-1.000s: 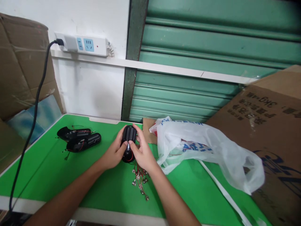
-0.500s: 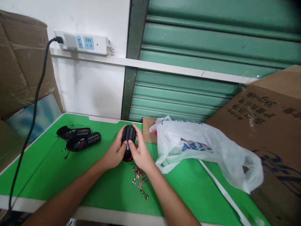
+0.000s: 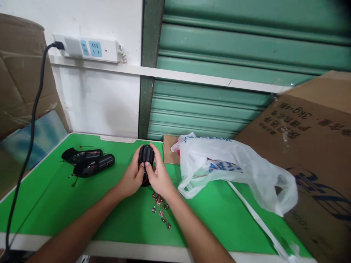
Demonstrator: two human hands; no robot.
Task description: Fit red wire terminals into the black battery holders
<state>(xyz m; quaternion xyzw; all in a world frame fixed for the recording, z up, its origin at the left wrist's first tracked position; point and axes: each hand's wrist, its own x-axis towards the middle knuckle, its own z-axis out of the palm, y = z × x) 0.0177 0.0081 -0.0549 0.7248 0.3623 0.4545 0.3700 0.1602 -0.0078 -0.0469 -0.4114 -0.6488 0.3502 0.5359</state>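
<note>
Between my two hands is a black plastic housing (image 3: 146, 154) with slots like a battery compartment and a red wire at its lower end. My left hand (image 3: 133, 176) grips its left side, and my right hand (image 3: 159, 174) grips the right side. Both thumbs press on its middle and cover part of it. Just below my right hand lies a bunch of small metal parts on red wires (image 3: 161, 212). Two similar black housings with thin wires (image 3: 94, 165) rest side by side on the green tabletop (image 3: 117, 223), to the left of my hands.
A white plastic bag (image 3: 233, 171) lies at the right, near a large cardboard box (image 3: 309, 146). Behind the hands is a cardboard piece (image 3: 170, 151). A black cable (image 3: 32, 128) hangs at the left from a wall power strip (image 3: 95, 49). A green shutter (image 3: 219, 44) stands behind.
The camera view has shifted slightly, so everything sits a little further left. Both thumbs have moved a little up the black housing, which both hands still hold.
</note>
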